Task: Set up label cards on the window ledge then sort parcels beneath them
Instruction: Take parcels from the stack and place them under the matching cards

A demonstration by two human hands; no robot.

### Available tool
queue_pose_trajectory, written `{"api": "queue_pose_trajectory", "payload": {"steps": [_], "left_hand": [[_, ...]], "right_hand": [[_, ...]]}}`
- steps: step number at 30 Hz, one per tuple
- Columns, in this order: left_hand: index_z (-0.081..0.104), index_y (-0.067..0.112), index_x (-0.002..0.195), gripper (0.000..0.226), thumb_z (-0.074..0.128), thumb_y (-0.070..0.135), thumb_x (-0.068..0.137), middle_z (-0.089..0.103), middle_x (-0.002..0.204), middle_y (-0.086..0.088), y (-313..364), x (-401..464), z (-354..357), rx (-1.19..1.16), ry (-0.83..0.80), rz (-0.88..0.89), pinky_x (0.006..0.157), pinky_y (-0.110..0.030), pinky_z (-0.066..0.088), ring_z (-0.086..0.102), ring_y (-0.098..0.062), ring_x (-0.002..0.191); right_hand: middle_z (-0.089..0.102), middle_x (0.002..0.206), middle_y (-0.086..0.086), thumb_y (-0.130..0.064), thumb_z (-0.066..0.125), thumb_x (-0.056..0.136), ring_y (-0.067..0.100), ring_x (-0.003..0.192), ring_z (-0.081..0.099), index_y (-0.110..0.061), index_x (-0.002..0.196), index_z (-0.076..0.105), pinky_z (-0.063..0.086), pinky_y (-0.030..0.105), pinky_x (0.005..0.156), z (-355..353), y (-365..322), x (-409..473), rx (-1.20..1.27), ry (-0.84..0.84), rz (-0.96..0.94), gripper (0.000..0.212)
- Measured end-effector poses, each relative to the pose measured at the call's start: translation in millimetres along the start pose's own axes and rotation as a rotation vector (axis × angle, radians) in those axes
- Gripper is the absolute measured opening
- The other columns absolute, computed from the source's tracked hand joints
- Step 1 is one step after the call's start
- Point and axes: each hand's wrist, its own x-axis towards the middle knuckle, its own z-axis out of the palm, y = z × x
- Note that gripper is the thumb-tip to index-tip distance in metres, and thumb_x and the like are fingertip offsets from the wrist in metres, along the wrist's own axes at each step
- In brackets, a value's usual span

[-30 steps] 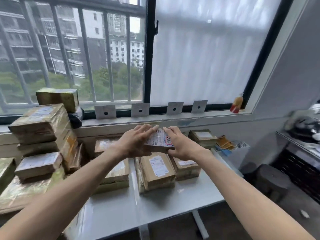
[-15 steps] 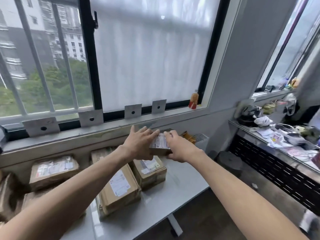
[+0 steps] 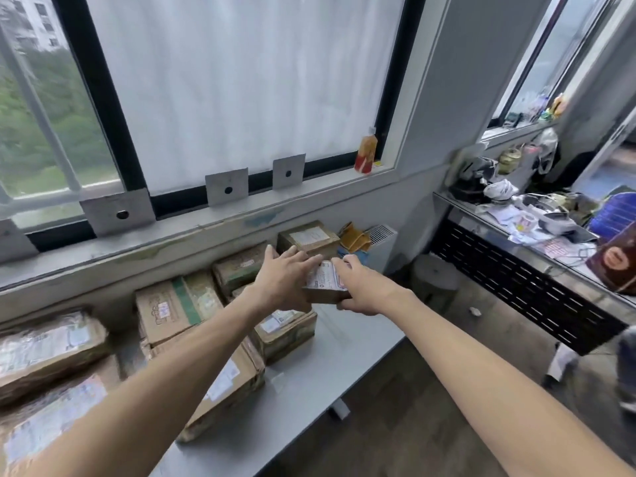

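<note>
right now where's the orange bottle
In the head view the orange bottle stands at the right end of the window ledge, right of the last label card.

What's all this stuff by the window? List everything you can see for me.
Held parcel: one, brown with white label, between both hands above the table's right end.
Other parcels: about eight, brown, taped, on the table below the ledge.
Label cards: four in view, grey with a black dot, propped on the window ledge.
Bottle: one, orange and red, ledge's right end.
Table: one, grey.
Cluttered counter: one, right side.
Left hand: fingers straight against the parcel.
Right hand: grips the parcel.
</note>
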Motion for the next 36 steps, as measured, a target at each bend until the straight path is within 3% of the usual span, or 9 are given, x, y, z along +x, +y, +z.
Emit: {"api": "queue_pose_trajectory", "payload": {"steps": [5, 8, 16, 24, 30, 36], "left_hand": [[0.027, 0.031, 0.152, 0.101, 0.076, 0.055, 0.067, 0.047, 0.143, 0.005, 34.5, 14.0, 59.5, -0.086, -0.081, 0.005, 0.111, -0.059, 0.023, 0.035, -0.022, 0.139], [0.029, 0.031, 0.149, 0.101, 0.076, 0.055, 0.063, 0.05, 0.138, 0.005, 46.9, 33.1, 79.0, -0.095, -0.093, 0.016, 0.105, -0.053, 0.029, 0.04, -0.019, 0.13], [0.026, 0.029, 0.153, 0.103, 0.077, 0.056, 0.067, 0.047, 0.144, 0.003, 80.7, 94.0, 96.1, -0.092, -0.114, -0.124, 0.113, -0.062, 0.022, 0.034, -0.021, 0.139], [0.022, 0.027, 0.154, 0.104, 0.073, 0.058, 0.069, 0.045, 0.145, 0.004, 123.3, 111.1, 134.7, -0.093, -0.17, -0.275, 0.114, -0.062, 0.022, 0.035, -0.019, 0.138], [0.018, 0.028, 0.155, 0.103, 0.072, 0.056, 0.073, 0.039, 0.15, 0.003, 116.9, 132.7, 150.8, -0.103, -0.231, -0.326, 0.116, -0.056, 0.022, 0.031, -0.019, 0.14], [0.017, 0.024, 0.156, 0.104, 0.071, 0.052, 0.071, 0.03, 0.157, 0.001, 82.3, 180.9, 154.5, -0.166, -0.169, -0.351, 0.117, -0.05, 0.023, 0.027, -0.022, 0.144]], "right_hand": [[0.035, 0.145, 0.006, -0.032, 0.077, 0.085, 0.031, 0.123, 0.054, -0.021, 0.147, 0.027, 0.052, 0.043, 0.095, 50.9, 43.7, 3.1, 0.025, -0.114, 0.026, 0.08], [0.035, 0.142, 0.006, -0.033, 0.078, 0.084, 0.031, 0.121, 0.054, -0.022, 0.148, 0.025, 0.052, 0.044, 0.094, 68.1, 72.7, 12.8, 0.041, -0.142, 0.007, 0.084], [0.033, 0.15, 0.004, -0.027, 0.078, 0.086, 0.025, 0.13, 0.051, -0.023, 0.154, 0.022, 0.055, 0.038, 0.095, 79.3, 152.5, 61.3, 0.095, -0.119, -0.144, 0.088], [0.03, 0.15, 0.005, -0.024, 0.077, 0.086, 0.027, 0.132, 0.047, -0.023, 0.155, 0.019, 0.051, 0.041, 0.101, 103.9, 207.8, 83.1, 0.116, -0.248, -0.312, 0.09], [0.019, 0.157, 0.002, -0.023, 0.072, 0.09, 0.027, 0.134, 0.045, -0.021, 0.159, 0.008, 0.052, 0.038, 0.1, 114.4, 227.6, 112.4, 0.176, -0.334, -0.365, 0.095], [0.02, 0.156, 0.001, -0.023, 0.073, 0.09, 0.024, 0.135, 0.045, -0.021, 0.157, 0.014, 0.052, 0.037, 0.1, 99.4, 242.2, 155.7, 0.204, -0.213, -0.309, 0.09]]}}
